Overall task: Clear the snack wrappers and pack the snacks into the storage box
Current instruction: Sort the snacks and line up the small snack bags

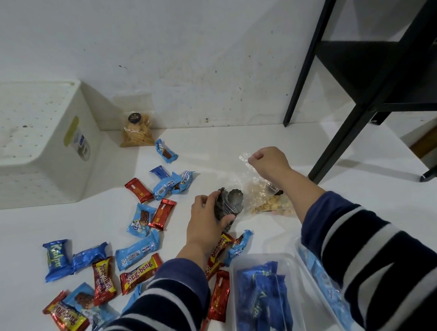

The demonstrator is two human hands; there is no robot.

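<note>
My left hand (pixel 207 219) grips a dark ridged cookie pack (pixel 229 203) at the middle of the white table. My right hand (pixel 268 162) pinches the top of a clear plastic bag of pale snacks (pixel 265 200) and holds it up just right of the dark pack. A clear storage box (pixel 263 260) at the lower right holds dark blue Kalpa packs (pixel 261 301). Several red and light blue snack bars (pixel 138 254) lie scattered on the left half of the table.
A white perforated bin (pixel 32 146) lies overturned at the far left. A bag of yellow crackers (pixel 137 130) leans on the wall. A black metal shelf frame (pixel 362 100) stands at the right. A second clear tray or lid with light blue packs (pixel 321 281) lies under my right sleeve.
</note>
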